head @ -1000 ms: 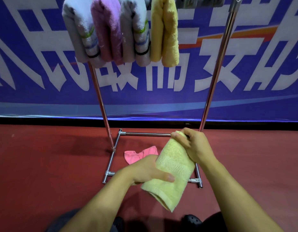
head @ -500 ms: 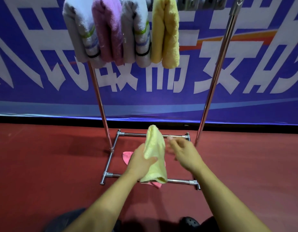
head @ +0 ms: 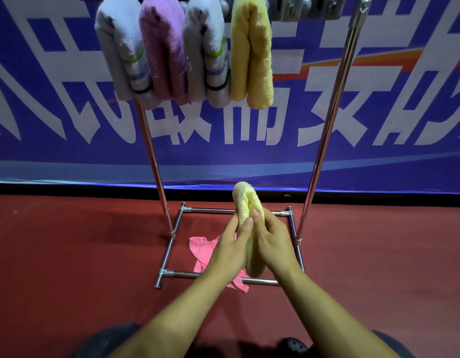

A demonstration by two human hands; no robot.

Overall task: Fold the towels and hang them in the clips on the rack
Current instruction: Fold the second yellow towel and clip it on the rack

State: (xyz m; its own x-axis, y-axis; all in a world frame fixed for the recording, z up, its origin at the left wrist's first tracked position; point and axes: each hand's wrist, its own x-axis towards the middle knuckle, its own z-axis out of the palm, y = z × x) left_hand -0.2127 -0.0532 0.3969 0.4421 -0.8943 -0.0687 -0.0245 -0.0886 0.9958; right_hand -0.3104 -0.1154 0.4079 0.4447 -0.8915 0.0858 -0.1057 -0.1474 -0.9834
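A pale yellow towel point(head: 245, 202), folded double with its fold pointing up, is held upright between both hands in front of the rack. My left hand point(head: 230, 250) grips its left side and my right hand point(head: 271, 242) grips its right side, thumbs near the middle. Several folded towels hang in the clips at the rack's top: a grey-white one point(head: 120, 47), a purple one point(head: 163, 47), a second grey-white one point(head: 208, 50) and a yellow one point(head: 252, 52). Free clips point(head: 291, 7) show to their right. A pink towel point(head: 201, 251) lies crumpled on the floor inside the rack's base.
The chrome rack has two slanted uprights point(head: 327, 130) and a square base frame point(head: 172, 244) on red floor. A blue banner with white characters point(head: 404, 99) stands close behind it. My dark shoes point(head: 293, 346) show at the bottom edge.
The pale yellow towel went from lying flat across my hands to folded narrow and upright. My right hand came back onto it, and both hands now clasp it together.
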